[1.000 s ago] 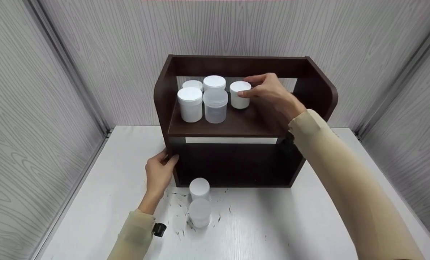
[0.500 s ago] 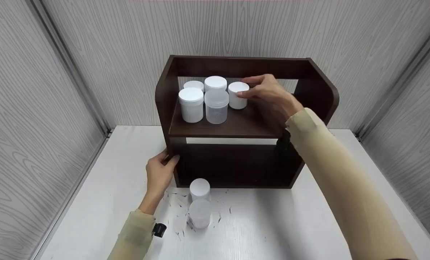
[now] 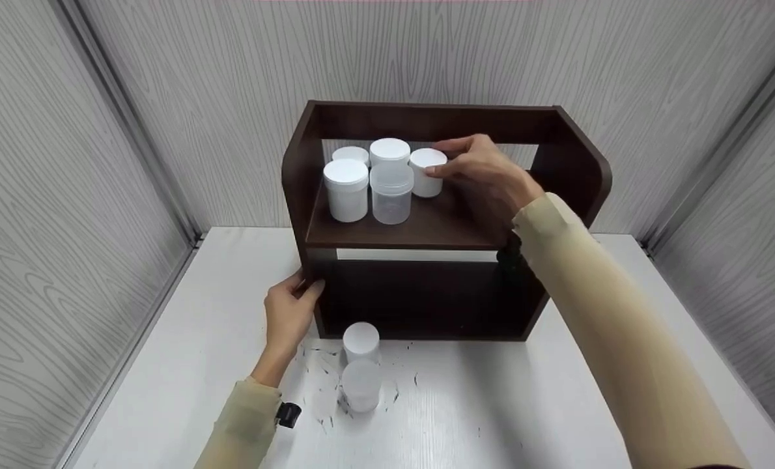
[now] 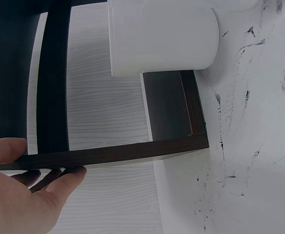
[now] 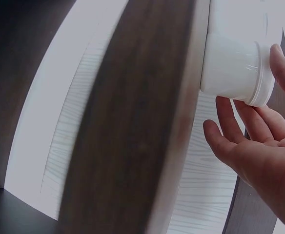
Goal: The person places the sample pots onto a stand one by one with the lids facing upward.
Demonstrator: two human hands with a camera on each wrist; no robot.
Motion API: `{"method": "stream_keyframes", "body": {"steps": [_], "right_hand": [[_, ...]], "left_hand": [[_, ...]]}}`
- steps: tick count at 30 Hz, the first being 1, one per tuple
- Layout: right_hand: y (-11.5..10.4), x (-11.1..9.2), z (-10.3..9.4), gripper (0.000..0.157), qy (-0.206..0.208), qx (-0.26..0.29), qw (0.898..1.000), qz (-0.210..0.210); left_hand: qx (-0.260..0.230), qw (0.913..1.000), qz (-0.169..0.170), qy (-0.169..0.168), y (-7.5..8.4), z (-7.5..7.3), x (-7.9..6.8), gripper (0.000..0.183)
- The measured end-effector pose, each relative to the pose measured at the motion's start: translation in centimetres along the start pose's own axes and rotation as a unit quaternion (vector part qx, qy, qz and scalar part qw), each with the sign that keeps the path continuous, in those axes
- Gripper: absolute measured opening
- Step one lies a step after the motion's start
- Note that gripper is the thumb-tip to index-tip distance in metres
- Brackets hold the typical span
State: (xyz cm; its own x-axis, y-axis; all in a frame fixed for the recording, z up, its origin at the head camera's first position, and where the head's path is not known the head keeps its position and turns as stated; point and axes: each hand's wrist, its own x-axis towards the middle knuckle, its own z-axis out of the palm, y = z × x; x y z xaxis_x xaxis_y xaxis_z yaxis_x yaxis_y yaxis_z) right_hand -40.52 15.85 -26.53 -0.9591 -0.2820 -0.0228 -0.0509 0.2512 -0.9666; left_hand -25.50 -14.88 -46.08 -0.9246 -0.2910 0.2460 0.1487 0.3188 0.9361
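Observation:
A dark brown two-tier wooden shelf (image 3: pixel 452 238) stands on the white table. My left hand (image 3: pixel 286 316) pinches its left side panel (image 4: pixel 108 155) low down, thumb inside and fingers outside. On the upper tier, my right hand (image 3: pixel 488 170) holds a small white lidded jar (image 3: pixel 428 184) between thumb and fingers, around the lid's right side. Left of it are a white jar (image 3: pixel 389 150) behind, a translucent jar (image 3: pixel 391 202) in front, a tall white jar (image 3: pixel 348 198) at front left, and another white jar (image 3: pixel 351 154) partly hidden at the back.
Before the shelf on the table stand a white-lidded jar (image 3: pixel 361 340) and a translucent jar (image 3: pixel 361 385), one in front of the other. Dark scuffs mark the tabletop around them. Grey wood-patterned walls (image 3: pixel 426 52) enclose the back and both sides.
The jar in my right hand has shifted slightly left, closing the gap to the jars beside it. My left hand keeps its grip on the shelf panel.

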Motion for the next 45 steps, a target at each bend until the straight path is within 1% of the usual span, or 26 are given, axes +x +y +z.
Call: {"method": "stream_keyframes", "body": {"steps": [3, 8, 13, 16, 18, 21, 23, 26, 30, 34, 36, 38, 42, 45], "right_hand": [[0.0, 0.0, 0.0, 0.060, -0.001, 0.014, 1.000, 0.005], [0.3, -0.1, -0.1, 0.062, -0.001, 0.020, 1.000, -0.002], [0.2, -0.9, -0.3, 0.068, 0.008, 0.034, 0.999, -0.008], [0.1, -1.8, -0.5, 0.069, 0.029, 0.015, 0.999, -0.017], [0.1, -2.6, -0.6, 0.069, 0.044, -0.015, 0.998, -0.031], [-0.1, -4.0, -0.5, 0.072, 0.068, -0.057, 0.994, -0.057], [-0.1, -5.1, -0.3, 0.073, 0.083, -0.085, 0.990, -0.077], [-0.3, -7.0, 0.3, 0.074, 0.098, -0.109, 0.984, -0.101], [-0.3, -9.9, 1.2, 0.072, 0.111, -0.145, 0.974, -0.133], [0.5, -12.8, 2.0, 0.065, 0.127, -0.180, 0.961, -0.170], [1.2, -14.3, 2.3, 0.062, 0.131, -0.183, 0.956, -0.189], [2.0, -15.6, 2.5, 0.060, 0.128, -0.173, 0.955, -0.202], [4.0, -17.8, 3.1, 0.059, 0.119, -0.136, 0.958, -0.224], [5.5, -18.9, 3.5, 0.058, 0.116, -0.119, 0.959, -0.231]], "left_hand": [[0.000, 1.0000, 0.000, -0.001, 0.0, 0.0, 0.0, 0.047], [0.000, 1.0000, -0.002, -0.001, -0.1, 0.0, 0.1, 0.047], [-0.002, 1.0000, -0.001, -0.004, -0.1, 0.0, 0.1, 0.047], [0.000, 1.0000, 0.002, -0.007, -0.1, 0.0, 0.0, 0.047], [0.003, 1.0000, 0.004, -0.006, -0.1, 0.1, 0.0, 0.047], [0.008, 0.9999, 0.007, -0.005, -0.1, 0.1, 0.0, 0.046], [0.010, 0.9999, 0.006, -0.002, -0.1, 0.1, 0.0, 0.045], [0.011, 0.9999, 0.003, 0.000, -0.2, 0.1, 0.0, 0.044], [0.008, 1.0000, 0.000, 0.003, -0.2, 0.1, 0.0, 0.044], [0.007, 1.0000, -0.002, 0.007, -0.3, 0.1, 0.0, 0.043], [0.004, 1.0000, -0.001, 0.006, -0.3, 0.1, 0.0, 0.042], [0.002, 1.0000, -0.001, 0.007, -0.2, 0.1, 0.0, 0.042], [-0.002, 1.0000, 0.002, 0.005, -0.3, 0.1, 0.0, 0.042], [-0.010, 0.9999, 0.005, 0.002, -0.3, 0.1, -0.1, 0.042]]}}
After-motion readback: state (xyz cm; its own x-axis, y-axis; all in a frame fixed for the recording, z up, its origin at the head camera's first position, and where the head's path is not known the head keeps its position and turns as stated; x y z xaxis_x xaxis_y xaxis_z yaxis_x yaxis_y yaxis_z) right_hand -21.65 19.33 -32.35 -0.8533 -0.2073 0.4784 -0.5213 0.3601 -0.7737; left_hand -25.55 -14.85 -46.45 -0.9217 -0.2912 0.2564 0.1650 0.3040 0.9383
